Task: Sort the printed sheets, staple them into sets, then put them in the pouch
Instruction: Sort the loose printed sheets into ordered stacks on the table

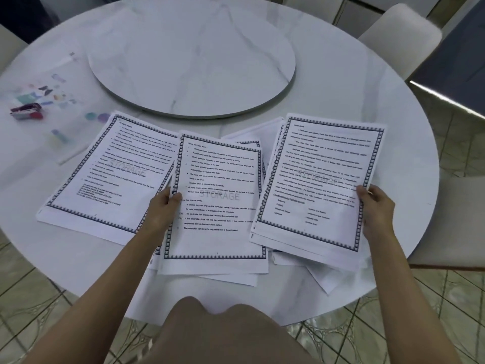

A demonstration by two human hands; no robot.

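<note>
The patterned clear pouch (52,101) is lying flat at the desk's (341,88) far left, with the stapler (26,113) sitting on it. My left hand (164,202) is pinching the middle pile's (217,195) left edge and my right hand (375,203) is gripping the right pile's (315,185) edge. The left pile (110,174) is lying alone. The marble turntable (191,56) is sitting mid-desk, with pale chairs (401,35) standing around over a tiled floor (393,324).

The table (328,82) is finished in smooth, polished white stone with grey veining, and the same finish is seen on the round turntable (191,56) at upper centre. The printed sheets (217,206) across the middle are of thin, matt white paper. At the left, a pouch (47,74) of clear, faintly glossy plastic is seen, and a stapler (26,111) of shiny dark-red plastic. The floor (420,324) at the bottom is laid in glossy tiles.
</note>
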